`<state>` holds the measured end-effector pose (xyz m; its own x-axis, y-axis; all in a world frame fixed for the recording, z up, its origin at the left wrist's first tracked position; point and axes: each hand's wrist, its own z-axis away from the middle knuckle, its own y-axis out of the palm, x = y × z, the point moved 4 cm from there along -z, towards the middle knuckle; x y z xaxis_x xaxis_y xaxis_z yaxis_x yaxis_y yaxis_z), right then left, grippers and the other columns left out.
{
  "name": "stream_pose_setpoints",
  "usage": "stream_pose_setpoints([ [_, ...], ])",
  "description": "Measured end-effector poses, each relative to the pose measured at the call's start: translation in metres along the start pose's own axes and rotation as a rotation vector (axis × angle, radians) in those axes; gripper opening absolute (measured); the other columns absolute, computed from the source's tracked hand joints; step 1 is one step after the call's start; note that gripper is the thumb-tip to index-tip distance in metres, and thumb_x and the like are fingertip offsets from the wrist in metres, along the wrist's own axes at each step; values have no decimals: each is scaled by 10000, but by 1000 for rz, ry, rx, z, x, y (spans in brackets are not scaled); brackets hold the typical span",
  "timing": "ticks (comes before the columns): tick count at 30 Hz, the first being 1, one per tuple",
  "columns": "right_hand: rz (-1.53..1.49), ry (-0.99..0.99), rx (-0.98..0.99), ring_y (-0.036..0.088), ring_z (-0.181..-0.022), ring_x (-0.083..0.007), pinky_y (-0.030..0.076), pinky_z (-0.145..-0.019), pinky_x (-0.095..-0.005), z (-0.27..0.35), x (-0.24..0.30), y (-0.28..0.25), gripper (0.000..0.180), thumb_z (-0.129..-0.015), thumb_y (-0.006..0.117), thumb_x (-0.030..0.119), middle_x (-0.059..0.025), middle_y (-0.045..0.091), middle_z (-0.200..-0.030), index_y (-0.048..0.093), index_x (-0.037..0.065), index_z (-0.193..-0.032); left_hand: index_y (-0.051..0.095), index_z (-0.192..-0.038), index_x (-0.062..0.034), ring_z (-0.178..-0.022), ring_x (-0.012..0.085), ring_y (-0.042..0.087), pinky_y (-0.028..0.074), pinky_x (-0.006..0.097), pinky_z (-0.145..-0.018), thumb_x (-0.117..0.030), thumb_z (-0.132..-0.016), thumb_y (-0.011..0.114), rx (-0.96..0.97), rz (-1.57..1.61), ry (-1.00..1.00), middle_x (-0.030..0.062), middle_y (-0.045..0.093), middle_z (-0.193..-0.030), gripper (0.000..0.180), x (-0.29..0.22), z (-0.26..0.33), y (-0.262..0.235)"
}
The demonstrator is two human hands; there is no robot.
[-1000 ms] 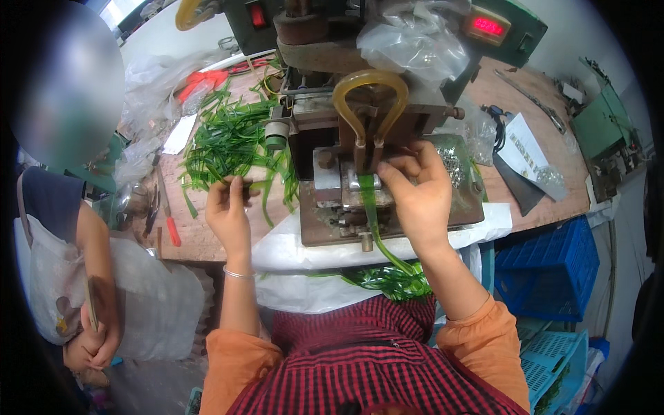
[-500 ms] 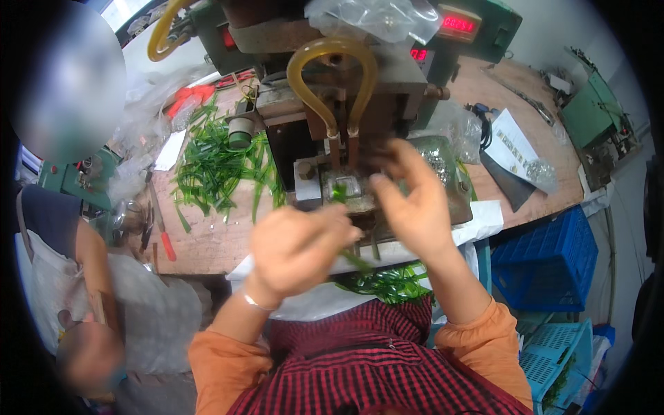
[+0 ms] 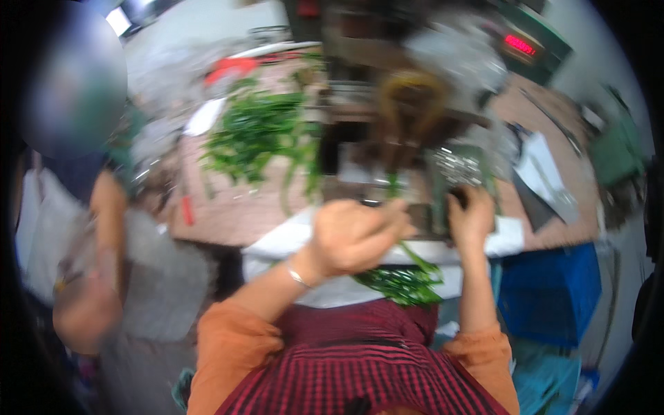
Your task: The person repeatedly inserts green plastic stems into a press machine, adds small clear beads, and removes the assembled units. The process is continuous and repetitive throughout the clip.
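Note:
My left hand [image 3: 360, 232] is closed in front of the machine [image 3: 353, 114], a green strip [image 3: 418, 259] trailing below its fingers. A short green end shows above that hand, at the machine's work spot. To the right, my right hand [image 3: 474, 214] reaches down at the near edge of a tray of small shiny metal pieces [image 3: 456, 164]. Its fingers are smeared, and whether they hold a piece cannot be made out. A bundle of glossy green strips [image 3: 401, 283] lies on a white sheet [image 3: 315, 294] by my lap.
More green strips [image 3: 256, 131] are heaped on the wooden table [image 3: 228, 214], left of the machine. A red-handled tool [image 3: 187, 210] lies at the left. A blue crate [image 3: 550, 294] stands low at the right. Another person's arm [image 3: 107, 228] is at the far left.
My right hand has drawn back from the machine's work spot to the metal-piece tray. My left hand stays near the work spot with the strip. The whole view has shifted and blurred.

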<state>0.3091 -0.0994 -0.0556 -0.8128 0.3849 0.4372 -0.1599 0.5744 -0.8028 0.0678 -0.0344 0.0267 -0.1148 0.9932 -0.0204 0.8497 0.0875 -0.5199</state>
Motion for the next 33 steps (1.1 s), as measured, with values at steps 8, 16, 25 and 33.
stream_pose_setpoints([
  [8,-171,23,-25,655,-916,-380,508,-838,-421,2,-16,6,216,-893,625,77,-206,685,-1002,661,5,-1093,668,-1032,-42,-854,350,649,524,442,-744,-143,-870,676,1,-763,-907,154,674,-956,191,149,134,-122],
  [16,-440,75,-72,671,-987,-254,505,-889,-332,-4,-19,6,203,-928,605,47,-172,706,-1060,691,-8,-1103,648,-1032,-9,-991,369,618,509,439,-847,-94,-797,686,365,-1169,-1235,184,624,-1028,253,241,224,-162],
  [25,-448,171,-16,655,-934,-182,510,-846,-292,-5,-36,-5,180,-896,651,29,-126,708,-1007,679,-38,-1060,767,-979,-118,-1105,325,617,482,395,-981,84,-745,533,413,-341,-897,104,648,-1280,388,320,223,-112],
  [33,-889,140,13,649,-972,-152,493,-893,-273,27,-6,-43,158,-919,614,-13,-93,696,-1029,656,-29,-1070,709,-943,-73,-965,334,647,534,411,-835,19,-753,605,617,-363,-541,117,685,-1072,235,229,170,-79],
])
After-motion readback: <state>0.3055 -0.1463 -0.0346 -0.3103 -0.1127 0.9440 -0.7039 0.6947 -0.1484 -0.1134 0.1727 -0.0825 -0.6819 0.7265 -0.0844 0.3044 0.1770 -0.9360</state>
